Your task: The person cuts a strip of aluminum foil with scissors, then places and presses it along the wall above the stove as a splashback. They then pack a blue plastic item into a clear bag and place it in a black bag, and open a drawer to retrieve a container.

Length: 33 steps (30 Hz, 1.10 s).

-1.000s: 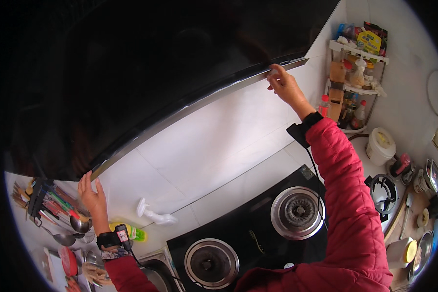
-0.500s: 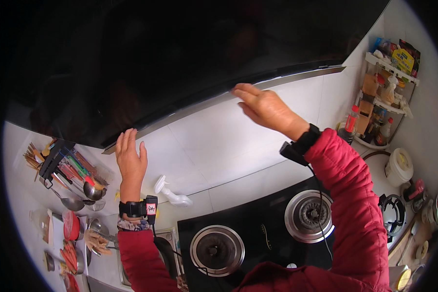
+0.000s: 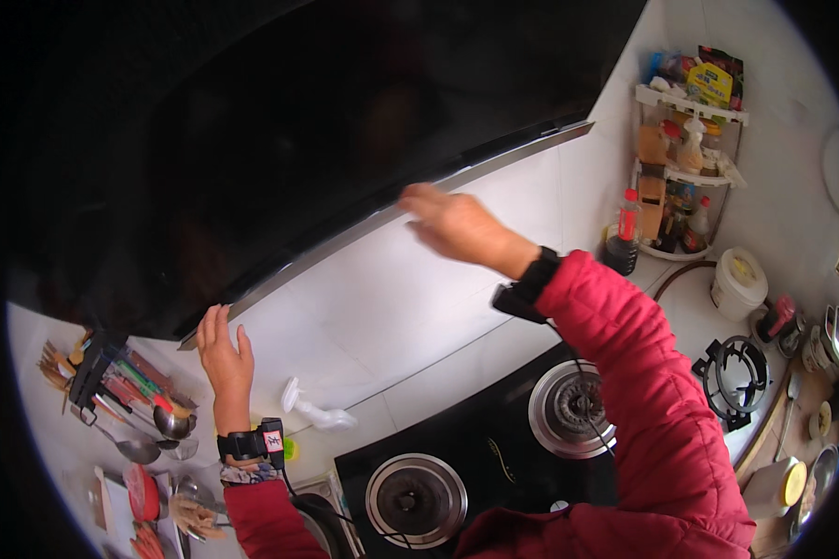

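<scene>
A wide glossy black range hood (image 3: 298,158) hangs over the stove, with a thin metal strip (image 3: 522,156) along its lower edge. My left hand (image 3: 224,363) reaches up to the strip's left end, fingers straight and close together, thumb apart, tips at the edge. Farther right, my right hand (image 3: 461,228) has its fingertips at the same edge, around the middle. Motion blurs its fingers, but the thumb appears apart from them and nothing shows in the hand. Both wrists wear black straps with small devices and cables.
Below lies a black gas stove (image 3: 494,447) with two round burners. A white spray bottle (image 3: 317,410) rests behind it. A pot stand (image 3: 736,377) sits at right, near a white tub (image 3: 741,279). A corner shelf (image 3: 694,172) holds seasonings; utensils (image 3: 140,387) hang at left.
The whole view has tilted and shifted, so the hood edge slopes more steeply. Both hands stay at the edge; the right one is now blurred by motion.
</scene>
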Motion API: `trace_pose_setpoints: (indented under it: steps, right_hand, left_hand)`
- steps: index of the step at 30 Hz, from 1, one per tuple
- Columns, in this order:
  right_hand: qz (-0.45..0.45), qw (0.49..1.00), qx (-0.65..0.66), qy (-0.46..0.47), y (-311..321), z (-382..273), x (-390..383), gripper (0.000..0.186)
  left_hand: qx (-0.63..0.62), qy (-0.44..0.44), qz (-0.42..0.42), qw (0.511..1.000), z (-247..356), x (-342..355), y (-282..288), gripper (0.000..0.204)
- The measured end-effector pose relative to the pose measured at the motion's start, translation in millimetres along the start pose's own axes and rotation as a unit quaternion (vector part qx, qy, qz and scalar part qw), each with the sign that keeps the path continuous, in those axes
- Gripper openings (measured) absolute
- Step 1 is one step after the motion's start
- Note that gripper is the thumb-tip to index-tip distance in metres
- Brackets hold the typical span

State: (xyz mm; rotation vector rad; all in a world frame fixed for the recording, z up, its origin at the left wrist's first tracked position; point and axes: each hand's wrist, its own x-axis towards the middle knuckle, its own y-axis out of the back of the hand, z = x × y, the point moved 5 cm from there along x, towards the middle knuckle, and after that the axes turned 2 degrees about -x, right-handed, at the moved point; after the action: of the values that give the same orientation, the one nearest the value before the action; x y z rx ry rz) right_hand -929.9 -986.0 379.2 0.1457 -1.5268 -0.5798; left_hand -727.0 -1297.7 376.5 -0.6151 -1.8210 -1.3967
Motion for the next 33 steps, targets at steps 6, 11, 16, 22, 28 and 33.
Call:
trace_pose_setpoints:
  steps: [6,11,16,22,28,33]
  right_hand:
    - [-0.034,0.979,0.025,-0.198,29,63,-22,0.02]
    - [-0.019,0.983,0.104,-0.147,58,36,-43,0.021]
    - [-0.165,0.937,0.236,-0.199,98,-23,-95,0.016]
    - [-0.185,0.871,0.372,-0.264,145,-65,-154,0.015]
    - [-0.154,0.863,0.373,-0.304,187,-75,-146,0.016]
    - [-0.166,0.877,0.339,-0.298,209,-118,-135,0.017]
  left_hand:
    - [-0.013,-0.028,0.016,0.999,6,-9,4,0.045]
    - [-0.05,0.003,0.002,0.999,15,-29,15,0.045]
    - [-0.361,0.142,-0.065,0.92,36,-117,31,0.044]
    - [-0.628,0.335,-0.121,0.692,99,-248,62,0.036]
    - [-0.585,0.444,-0.111,0.67,105,-301,97,0.019]
    - [-0.545,0.434,-0.158,0.7,109,-311,107,0.021]
